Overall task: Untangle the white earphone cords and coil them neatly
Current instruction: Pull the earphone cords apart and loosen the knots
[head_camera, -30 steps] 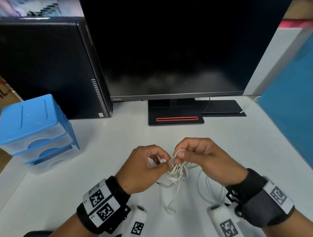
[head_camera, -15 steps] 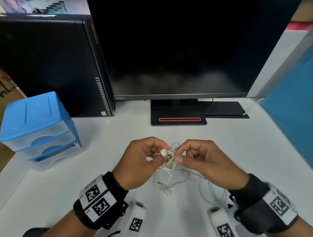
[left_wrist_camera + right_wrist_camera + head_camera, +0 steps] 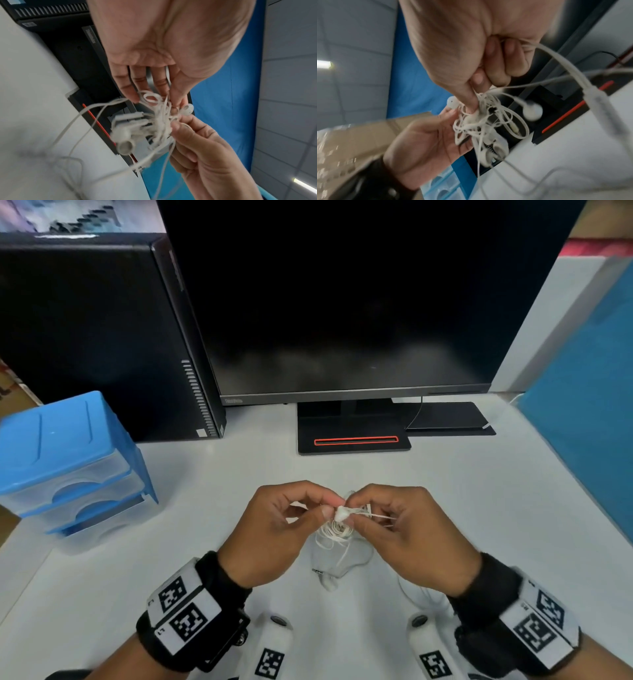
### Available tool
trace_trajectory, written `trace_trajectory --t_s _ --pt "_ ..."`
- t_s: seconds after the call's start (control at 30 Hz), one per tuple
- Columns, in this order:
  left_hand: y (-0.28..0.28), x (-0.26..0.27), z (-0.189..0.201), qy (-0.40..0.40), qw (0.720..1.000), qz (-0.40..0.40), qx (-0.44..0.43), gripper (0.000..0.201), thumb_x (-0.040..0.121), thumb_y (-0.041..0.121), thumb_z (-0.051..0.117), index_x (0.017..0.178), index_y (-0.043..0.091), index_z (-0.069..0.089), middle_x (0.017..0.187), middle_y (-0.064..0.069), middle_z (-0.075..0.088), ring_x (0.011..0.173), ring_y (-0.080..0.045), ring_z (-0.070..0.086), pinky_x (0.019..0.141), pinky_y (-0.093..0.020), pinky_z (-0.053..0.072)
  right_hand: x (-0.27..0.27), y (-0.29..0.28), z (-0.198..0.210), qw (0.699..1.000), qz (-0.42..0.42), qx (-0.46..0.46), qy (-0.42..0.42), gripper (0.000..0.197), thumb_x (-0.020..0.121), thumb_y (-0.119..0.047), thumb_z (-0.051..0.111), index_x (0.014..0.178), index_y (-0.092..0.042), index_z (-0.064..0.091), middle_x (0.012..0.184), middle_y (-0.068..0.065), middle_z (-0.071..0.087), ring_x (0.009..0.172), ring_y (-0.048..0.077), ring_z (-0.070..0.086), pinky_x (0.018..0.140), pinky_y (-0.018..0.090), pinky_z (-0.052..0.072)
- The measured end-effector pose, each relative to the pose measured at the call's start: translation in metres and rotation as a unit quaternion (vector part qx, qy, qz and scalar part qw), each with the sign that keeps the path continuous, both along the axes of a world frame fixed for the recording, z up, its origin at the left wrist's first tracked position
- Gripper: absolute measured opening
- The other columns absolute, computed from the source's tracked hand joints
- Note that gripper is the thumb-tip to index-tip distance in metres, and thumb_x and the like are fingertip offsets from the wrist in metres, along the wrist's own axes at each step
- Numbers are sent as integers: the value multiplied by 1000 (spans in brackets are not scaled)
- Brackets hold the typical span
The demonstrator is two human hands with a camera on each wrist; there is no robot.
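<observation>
A knot of white earphone cords point(image 3: 337, 530) hangs just above the white table between my two hands. My left hand point(image 3: 329, 506) pinches the top of the knot with thumb and forefinger. My right hand point(image 3: 356, 517) pinches it from the other side, beside a white earbud point(image 3: 341, 513). Loose cord trails down to a jack plug point(image 3: 317, 570) and a second earbud point(image 3: 330, 583) on the table. In the left wrist view the knot point(image 3: 159, 119) and an earbud point(image 3: 187, 108) sit at my fingertips. The right wrist view shows the knot point(image 3: 481, 121), a dangling earbud point(image 3: 532, 110) and an inline remote point(image 3: 597, 100).
A black monitor point(image 3: 342, 302) on a stand point(image 3: 352, 445) fills the back. A black computer tower point(image 3: 102, 337) stands at the back left. A blue drawer unit point(image 3: 68, 460) sits on the left, and a blue partition point(image 3: 589, 440) borders the right side.
An earbud has come up out of the knot and now sits between the fingertips of both hands. The hands stay close together, and the trailing cord beneath them has shifted.
</observation>
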State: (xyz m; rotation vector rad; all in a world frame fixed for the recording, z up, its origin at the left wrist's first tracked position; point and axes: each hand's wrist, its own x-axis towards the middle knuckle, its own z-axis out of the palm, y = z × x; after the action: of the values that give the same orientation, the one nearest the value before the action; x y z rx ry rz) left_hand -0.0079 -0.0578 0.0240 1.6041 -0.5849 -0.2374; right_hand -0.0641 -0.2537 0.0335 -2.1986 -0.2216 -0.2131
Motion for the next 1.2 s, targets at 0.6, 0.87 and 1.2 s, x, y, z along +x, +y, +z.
trace_trajectory --t_s 0.6,0.87,1.2 --pt "6 7 -12 -111 960 170 191 50 87 43 59 51 14 41 44 6 27 46 -11 27 49 -35 34 -3 2 15 998 -14 -10 52 17 88 -32 71 73 -24 70 44 -5 42 43 8 37 51 15 34" --pt "5 -1 6 -34 983 13 178 30 82 23 70 107 40 69 108 16 65 100 -5 59 78 -10 42 0 -1 10 996 -14 27 85 16 93 -21 64 79 -22 69 64 6 66 60 31 59 59 42 51" --pt "-1 -4 4 -56 983 84 154 11 85 17 71 78 24 75 78 11 74 74 -5 66 68 -11 44 -1 5 11 970 59 199 131 16 96 -6 58 82 -8 66 61 -1 61 48 2 43 49 12 34"
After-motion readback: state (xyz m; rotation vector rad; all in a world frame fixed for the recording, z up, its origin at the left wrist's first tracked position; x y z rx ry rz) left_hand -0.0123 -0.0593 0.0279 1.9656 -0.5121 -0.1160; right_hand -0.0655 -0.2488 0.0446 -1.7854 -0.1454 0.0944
